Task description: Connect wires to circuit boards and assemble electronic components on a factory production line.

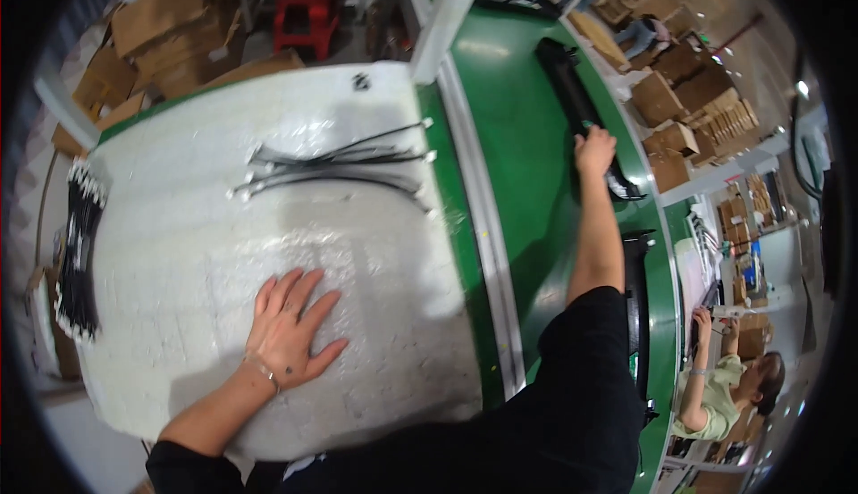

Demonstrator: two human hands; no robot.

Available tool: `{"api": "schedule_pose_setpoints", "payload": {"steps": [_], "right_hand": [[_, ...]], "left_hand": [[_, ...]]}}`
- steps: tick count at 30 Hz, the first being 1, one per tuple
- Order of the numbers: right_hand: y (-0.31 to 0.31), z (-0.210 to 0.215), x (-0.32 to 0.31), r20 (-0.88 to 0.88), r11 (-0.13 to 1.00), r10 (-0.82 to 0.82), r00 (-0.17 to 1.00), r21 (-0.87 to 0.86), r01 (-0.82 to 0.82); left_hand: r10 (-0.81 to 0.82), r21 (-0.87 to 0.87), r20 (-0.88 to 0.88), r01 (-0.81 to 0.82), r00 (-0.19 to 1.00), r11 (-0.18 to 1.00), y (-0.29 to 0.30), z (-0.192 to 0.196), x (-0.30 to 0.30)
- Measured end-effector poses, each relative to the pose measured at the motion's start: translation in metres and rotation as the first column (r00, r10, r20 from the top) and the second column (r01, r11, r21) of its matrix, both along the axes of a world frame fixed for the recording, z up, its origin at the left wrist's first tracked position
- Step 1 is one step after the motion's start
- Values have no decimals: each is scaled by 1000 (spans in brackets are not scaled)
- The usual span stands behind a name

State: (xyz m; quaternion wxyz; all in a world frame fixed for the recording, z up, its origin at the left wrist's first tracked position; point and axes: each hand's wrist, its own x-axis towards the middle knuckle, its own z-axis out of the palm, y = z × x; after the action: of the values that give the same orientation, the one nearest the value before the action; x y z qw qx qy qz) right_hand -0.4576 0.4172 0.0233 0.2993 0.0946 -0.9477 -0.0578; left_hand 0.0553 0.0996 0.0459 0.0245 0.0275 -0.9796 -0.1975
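Observation:
My left hand (293, 331) is over the white covered worktop (393, 351) with its fingers spread, and nothing is in it. Reaching out to the right, my right hand (596, 150) grips a long black plastic part (569, 83) by its middle. That part lies lengthwise on the green belt (500, 128), and my fingertips are partly hidden. Beyond my left hand, several thin black cables (340, 168) with white connectors lie loosely across the worktop. A thick bunch of similar cables (82, 248) sits at the worktop's left edge.
A metal rail (478, 190) separates worktop and belt. Another black part (636, 306) lies on the belt beside my right arm. A white post (451, 20) rises at the far corner. Across the belt, a person (728, 396) works. Cardboard boxes (170, 25) and a red stool (304, 22) stand behind.

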Motion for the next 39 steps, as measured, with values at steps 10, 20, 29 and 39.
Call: {"api": "schedule_pose_setpoints", "payload": {"steps": [10,20,29,39], "right_hand": [[-255,45,227,9,158,987,157,-82,-984],[-354,27,307,286,177,951,121,-178,-968],[-316,91,349,-27,87,996,88,-59,-994],[-240,-18,387,-65,170,972,226,-471,-865]], "left_hand": [[-48,-31,-84,46,995,998,-4,-11,3],[-95,107,-316,135,944,985,-15,-34,5],[24,345,-470,159,882,925,-30,-37,0],[429,955,-67,-67,901,290,-65,-47,-12]]}}
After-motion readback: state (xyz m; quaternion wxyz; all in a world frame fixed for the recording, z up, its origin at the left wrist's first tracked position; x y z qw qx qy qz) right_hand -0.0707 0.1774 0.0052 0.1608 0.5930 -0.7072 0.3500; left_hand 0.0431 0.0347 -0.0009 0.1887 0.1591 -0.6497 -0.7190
